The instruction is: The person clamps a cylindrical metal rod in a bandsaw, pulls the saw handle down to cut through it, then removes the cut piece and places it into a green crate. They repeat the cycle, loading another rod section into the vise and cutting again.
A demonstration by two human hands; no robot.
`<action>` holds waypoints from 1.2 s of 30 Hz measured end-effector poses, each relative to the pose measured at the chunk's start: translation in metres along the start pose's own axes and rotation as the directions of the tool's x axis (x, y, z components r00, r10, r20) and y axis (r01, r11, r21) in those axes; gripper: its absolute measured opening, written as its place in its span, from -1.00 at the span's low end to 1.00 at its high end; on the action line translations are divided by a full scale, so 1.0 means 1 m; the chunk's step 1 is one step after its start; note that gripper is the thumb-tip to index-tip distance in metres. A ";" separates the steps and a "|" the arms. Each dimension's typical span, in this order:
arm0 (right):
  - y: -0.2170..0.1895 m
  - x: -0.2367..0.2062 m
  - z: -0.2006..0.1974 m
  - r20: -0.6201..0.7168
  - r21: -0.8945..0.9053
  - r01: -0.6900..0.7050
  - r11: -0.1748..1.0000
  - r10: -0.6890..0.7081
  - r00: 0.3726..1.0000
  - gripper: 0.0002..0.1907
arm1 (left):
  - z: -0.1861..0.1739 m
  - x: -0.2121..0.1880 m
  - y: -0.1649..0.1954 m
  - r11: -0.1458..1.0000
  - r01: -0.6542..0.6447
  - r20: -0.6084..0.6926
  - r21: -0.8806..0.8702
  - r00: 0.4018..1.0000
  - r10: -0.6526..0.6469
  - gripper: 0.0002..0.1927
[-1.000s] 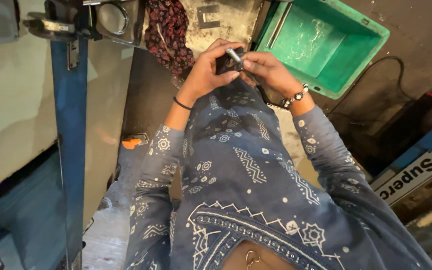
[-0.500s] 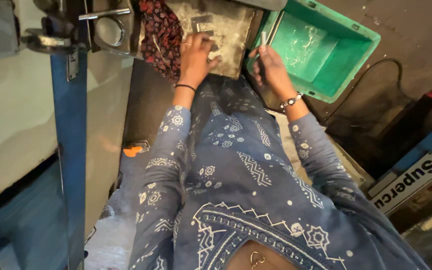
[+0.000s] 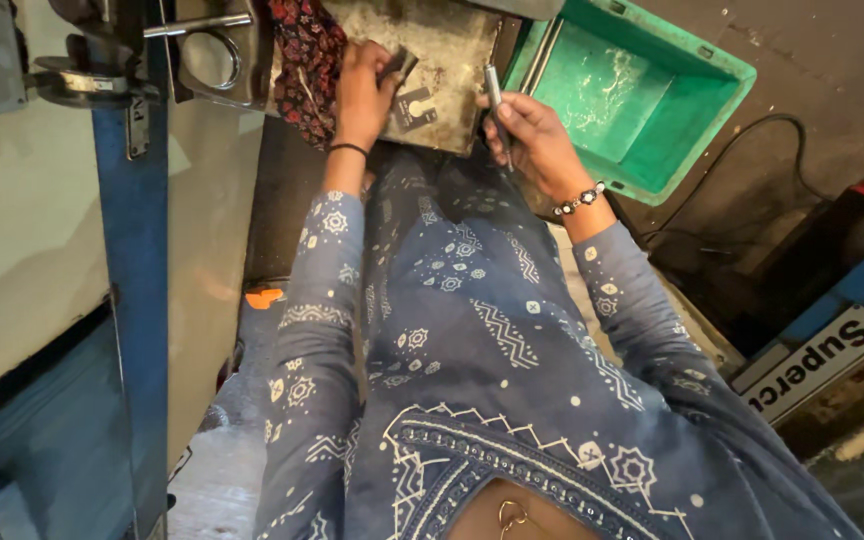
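Left hand (image 3: pixel 364 88) gripping dark metal piece (image 3: pixel 395 68), right hand (image 3: pixel 532 140) holding pen-like tool (image 3: pixel 496 98)

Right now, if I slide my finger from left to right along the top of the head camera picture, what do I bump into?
Blue metal post → metal ring → dark red patterned cloth → left hand holding a small dark flat piece → right hand holding a slim metal tool → green plastic bin.

White rectangular lettered sign (image 3: pixel 820 362), lower right, tilted
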State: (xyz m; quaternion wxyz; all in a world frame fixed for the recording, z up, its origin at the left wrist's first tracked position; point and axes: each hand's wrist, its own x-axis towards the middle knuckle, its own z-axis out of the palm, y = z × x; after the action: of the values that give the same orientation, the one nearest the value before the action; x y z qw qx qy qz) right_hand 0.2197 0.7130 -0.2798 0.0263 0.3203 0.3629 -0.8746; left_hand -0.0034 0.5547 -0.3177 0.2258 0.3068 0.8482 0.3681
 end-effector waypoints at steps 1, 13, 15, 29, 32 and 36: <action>0.002 0.004 -0.002 -0.026 -0.049 0.021 0.999 -0.023 0.999 -0.71 | 0.002 -0.002 0.000 0.994 0.007 0.007 -0.105 1.000 -0.006 -0.72; -0.023 0.007 0.028 0.064 -0.490 0.157 0.858 -0.144 0.987 -0.76 | 0.011 -0.049 0.033 0.333 0.364 0.375 -0.870 0.926 -0.035 -0.71; -0.030 0.004 0.038 0.106 -0.461 0.178 0.869 -0.146 0.984 -0.81 | 0.011 -0.053 0.035 0.211 0.375 0.380 -0.903 0.925 -0.020 -0.68; -0.048 0.004 0.062 0.108 -0.273 -0.102 0.957 0.136 0.985 -0.88 | 0.017 -0.061 0.032 -0.143 0.503 0.508 -0.852 0.861 0.003 -0.69; -0.041 0.004 0.055 0.087 -0.333 -0.133 0.933 0.171 0.981 -0.89 | 0.010 -0.061 0.039 -0.060 0.508 0.509 -0.859 0.861 -0.003 -0.70; -0.031 0.007 0.045 0.106 -0.344 -0.101 0.934 0.146 0.984 -0.89 | -0.001 -0.056 0.049 0.078 0.522 0.522 -0.849 0.853 -0.024 -0.69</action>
State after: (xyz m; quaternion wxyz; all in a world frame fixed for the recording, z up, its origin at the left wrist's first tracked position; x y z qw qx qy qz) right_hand 0.1813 0.7082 -0.2409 0.1593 0.2758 0.4837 -0.8152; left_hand 0.0532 0.5420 -0.2706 0.5929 -0.0224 0.3777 0.7109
